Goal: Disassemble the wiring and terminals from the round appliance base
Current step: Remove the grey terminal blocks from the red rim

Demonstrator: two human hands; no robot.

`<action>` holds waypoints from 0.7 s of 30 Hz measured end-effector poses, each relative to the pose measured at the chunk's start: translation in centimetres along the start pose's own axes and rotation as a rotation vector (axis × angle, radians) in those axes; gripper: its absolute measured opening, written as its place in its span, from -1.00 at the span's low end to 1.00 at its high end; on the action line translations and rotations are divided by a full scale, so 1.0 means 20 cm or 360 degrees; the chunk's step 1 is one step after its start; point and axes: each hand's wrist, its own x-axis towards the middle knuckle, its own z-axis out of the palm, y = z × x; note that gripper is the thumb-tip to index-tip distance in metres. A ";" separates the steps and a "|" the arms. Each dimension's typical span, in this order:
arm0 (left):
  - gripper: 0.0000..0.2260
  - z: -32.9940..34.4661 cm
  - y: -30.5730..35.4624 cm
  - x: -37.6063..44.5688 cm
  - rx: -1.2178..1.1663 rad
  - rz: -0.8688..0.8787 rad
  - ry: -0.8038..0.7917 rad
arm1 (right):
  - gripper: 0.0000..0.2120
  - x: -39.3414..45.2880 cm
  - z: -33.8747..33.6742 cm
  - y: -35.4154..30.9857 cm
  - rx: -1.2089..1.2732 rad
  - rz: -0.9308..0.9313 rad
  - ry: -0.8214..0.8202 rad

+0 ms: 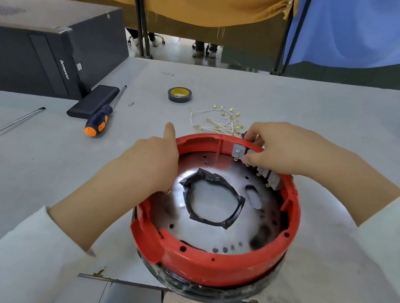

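right hand (276, 147) pinching terminal block (257, 160), base (202, 259) rim

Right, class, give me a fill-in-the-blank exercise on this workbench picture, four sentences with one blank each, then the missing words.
1. The rim of the round appliance base is coloured ____.
2. The right hand pinches a grey switch block at the base's ____ rim.
3. The loose wires with gold terminals lie on the table beside a roll of ____.
4. The screwdriver with the orange-tipped handle leans on a flat ____ box.

Missing words: red; far; tape; black
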 end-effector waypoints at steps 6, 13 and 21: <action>-0.36 -0.02 0.03 0.03 -0.0203 0.0385 0.0003 | -0.58 0.05 0.07 -0.01 -0.0063 -0.0141 0.0138; -0.54 -0.01 0.07 0.16 -0.0642 0.0698 0.0075 | -0.55 0.10 0.09 -0.06 0.0004 -0.0386 0.0192; -0.73 -0.02 0.10 0.22 -0.0546 0.0606 0.0150 | -0.70 0.13 0.15 -0.04 0.0277 -0.0277 0.0179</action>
